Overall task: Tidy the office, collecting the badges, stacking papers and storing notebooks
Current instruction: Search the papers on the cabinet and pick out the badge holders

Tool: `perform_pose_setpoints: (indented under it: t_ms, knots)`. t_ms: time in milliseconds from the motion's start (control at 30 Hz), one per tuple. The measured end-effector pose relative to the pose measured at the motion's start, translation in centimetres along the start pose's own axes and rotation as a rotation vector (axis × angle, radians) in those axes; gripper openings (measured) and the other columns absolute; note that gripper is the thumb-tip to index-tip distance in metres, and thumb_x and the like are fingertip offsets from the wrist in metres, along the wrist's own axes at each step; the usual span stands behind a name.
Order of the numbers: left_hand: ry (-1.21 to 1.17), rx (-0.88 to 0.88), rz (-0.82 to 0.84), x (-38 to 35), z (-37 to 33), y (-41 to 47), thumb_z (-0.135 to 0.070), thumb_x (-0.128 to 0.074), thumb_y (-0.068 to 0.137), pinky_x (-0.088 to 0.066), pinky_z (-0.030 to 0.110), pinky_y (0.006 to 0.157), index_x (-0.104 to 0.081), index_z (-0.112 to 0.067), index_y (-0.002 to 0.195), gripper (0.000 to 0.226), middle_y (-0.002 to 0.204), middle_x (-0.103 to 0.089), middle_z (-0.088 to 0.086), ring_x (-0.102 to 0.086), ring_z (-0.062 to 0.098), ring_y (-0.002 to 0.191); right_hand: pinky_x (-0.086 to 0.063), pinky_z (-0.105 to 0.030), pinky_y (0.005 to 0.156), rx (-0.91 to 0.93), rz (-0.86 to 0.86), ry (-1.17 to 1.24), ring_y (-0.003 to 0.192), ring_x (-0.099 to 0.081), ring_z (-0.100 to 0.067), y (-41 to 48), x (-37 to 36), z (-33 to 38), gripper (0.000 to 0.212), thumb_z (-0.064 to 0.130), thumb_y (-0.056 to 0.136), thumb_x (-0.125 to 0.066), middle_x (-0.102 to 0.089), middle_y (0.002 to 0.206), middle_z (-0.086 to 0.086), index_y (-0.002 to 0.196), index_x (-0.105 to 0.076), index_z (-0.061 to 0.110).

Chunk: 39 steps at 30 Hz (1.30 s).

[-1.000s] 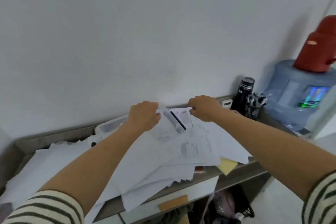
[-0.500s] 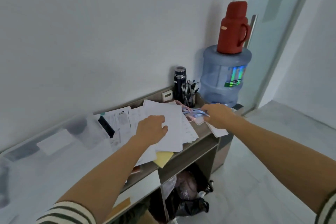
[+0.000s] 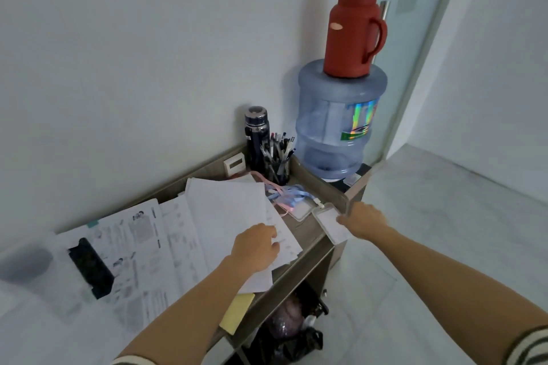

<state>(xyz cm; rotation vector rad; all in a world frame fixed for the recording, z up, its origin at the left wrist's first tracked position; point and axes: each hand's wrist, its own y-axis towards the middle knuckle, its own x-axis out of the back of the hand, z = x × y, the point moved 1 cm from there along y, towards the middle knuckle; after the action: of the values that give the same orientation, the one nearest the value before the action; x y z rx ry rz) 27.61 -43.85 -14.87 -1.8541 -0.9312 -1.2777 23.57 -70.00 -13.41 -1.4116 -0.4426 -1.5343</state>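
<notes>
Loose white papers (image 3: pixel 225 216) lie spread over the desk (image 3: pixel 308 249). My left hand (image 3: pixel 256 247) rests on them near the desk's right end, fingers curled on the top sheets. Two clear badge holders (image 3: pixel 329 224) with pink and blue lanyards (image 3: pixel 289 195) lie at the desk's right corner. My right hand (image 3: pixel 363 219) holds the nearer badge holder by its right edge, the card hanging over the desk edge. A yellow pad (image 3: pixel 237 312) pokes out under the papers at the front edge.
A pen cup (image 3: pixel 277 163) and dark bottle (image 3: pixel 256 136) stand at the back right corner. Beside the desk, a water jug (image 3: pixel 338 121) carries a red thermos (image 3: pixel 353 27). A black object (image 3: pixel 89 267) lies on the papers at left. Bags sit under the desk (image 3: pixel 290 323).
The view swung right, away from the paper pile. My right hand left the papers and reached the badges at the desk's right corner. My left hand slid right along the sheets.
</notes>
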Motion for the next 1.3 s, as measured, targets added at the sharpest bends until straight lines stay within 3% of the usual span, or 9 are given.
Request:
perform_pose_setpoints:
  t_ms: [167, 333, 500, 667, 933, 1000, 1100, 1233, 1300]
  knots:
    - [0.041, -0.012, 0.007, -2.1, 0.7, 2.1, -0.042, -0.046, 0.098, -0.044, 0.021, 0.088, -0.058, -0.025, 0.126, 0.035, 0.123, -0.058, -0.003, -0.059, 0.015, 0.110, -0.055, -0.034, 0.064, -0.216, 0.177, 0.430, 0.078, -0.069, -0.024, 1.0, -4.0, -0.8, 0.042, 0.039, 0.087, -0.069, -0.068, 0.093, -0.010, 0.104, -0.055, 0.003]
    - [-0.019, 0.111, 0.048, -3.5, 1.5, 3.9, -0.045, -0.050, 0.096, -0.040, 0.016, 0.076, -0.060, -0.029, 0.108, 0.023, 0.108, -0.064, -0.008, -0.060, 0.009, 0.091, -0.051, -0.021, 0.049, -0.014, 0.114, 0.707, 0.049, -0.062, -0.009, 2.4, -1.6, 1.8, 0.019, 0.026, 0.098, -0.058, -0.068, 0.066, -0.006, 0.092, -0.066, 0.009]
    - [-0.824, 0.598, 0.038, -0.7, 1.1, 5.5, -0.047, -0.039, 0.101, -0.052, 0.023, 0.066, -0.073, -0.017, 0.081, 0.049, 0.081, -0.072, 0.000, -0.065, 0.017, 0.076, -0.048, -0.022, 0.050, 0.182, 0.354, 0.953, 0.053, -0.060, -0.011, 3.7, 3.5, 4.8, 0.018, 0.019, 0.101, -0.053, -0.073, 0.075, -0.009, 0.101, -0.067, 0.008]
    - [-1.464, 0.738, -0.112, 2.8, 1.4, 5.7, -0.057, -0.030, 0.100, -0.050, 0.029, 0.061, -0.075, -0.001, 0.085, 0.073, 0.077, -0.074, 0.012, -0.059, 0.022, 0.065, -0.045, -0.023, 0.053, 0.324, 0.598, 0.776, 0.054, -0.058, -0.009, 4.6, 3.2, 6.4, 0.019, 0.016, 0.098, -0.058, -0.072, 0.074, -0.008, 0.106, -0.067, 0.002]
    - [-1.696, 0.836, -0.331, 1.7, 0.1, 5.0, -0.010, -0.066, 0.088, -0.054, 0.035, 0.067, -0.060, -0.011, 0.106, 0.020, 0.101, -0.067, 0.009, -0.063, 0.025, 0.091, -0.047, -0.023, 0.056, 0.392, 0.858, 0.572, 0.060, -0.064, -0.012, 5.2, -0.3, 7.7, 0.024, 0.025, 0.093, -0.065, -0.076, 0.085, -0.009, 0.101, -0.067, 0.003]
    - [-1.717, 0.890, -0.392, 1.6, 0.4, 4.3, -0.006, -0.063, 0.089, -0.055, 0.040, 0.072, -0.059, -0.012, 0.096, 0.011, 0.101, -0.065, 0.012, -0.062, 0.028, 0.092, -0.046, -0.024, 0.055, 0.439, 0.703, 0.475, 0.059, -0.064, -0.013, 6.1, -0.6, 7.7, 0.029, 0.034, 0.093, -0.064, -0.074, 0.076, -0.008, 0.083, -0.068, 0.008]
    - [-1.769, 0.973, -0.446, 2.0, 2.0, 2.6, -0.008, -0.066, 0.086, -0.054, 0.042, 0.072, -0.059, -0.010, 0.100, 0.016, 0.106, -0.064, 0.016, -0.062, 0.032, 0.095, -0.041, -0.027, 0.058, 0.616, 0.174, 0.030, 0.069, -0.063, -0.023, 8.7, -0.2, 7.7, 0.041, 0.044, 0.094, -0.057, -0.058, 0.068, -0.003, 0.068, -0.055, 0.013]
    - [-1.838, 0.939, -0.437, 4.3, 3.7, 0.4, -0.020, -0.057, 0.082, -0.056, 0.029, 0.055, -0.065, -0.006, 0.107, 0.029, 0.098, -0.075, 0.012, -0.068, 0.026, 0.077, -0.046, -0.032, 0.074, 0.538, 0.174, -0.274, 0.102, -0.060, -0.028, 9.6, -1.6, 7.9, 0.075, 0.071, 0.082, -0.054, -0.057, 0.118, -0.012, 0.129, -0.044, 0.014]
    - [-1.953, 0.842, -0.466, 6.0, 4.3, 0.1, -0.018, -0.049, 0.082, -0.055, 0.025, 0.051, -0.066, -0.002, 0.106, 0.034, 0.094, -0.076, 0.011, -0.070, 0.022, 0.067, -0.047, -0.036, 0.083, 0.504, 0.220, -0.262, 0.111, -0.056, -0.031, 9.3, -2.8, 8.3, 0.090, 0.071, 0.074, -0.061, -0.050, 0.129, -0.015, 0.139, -0.031, 0.016]
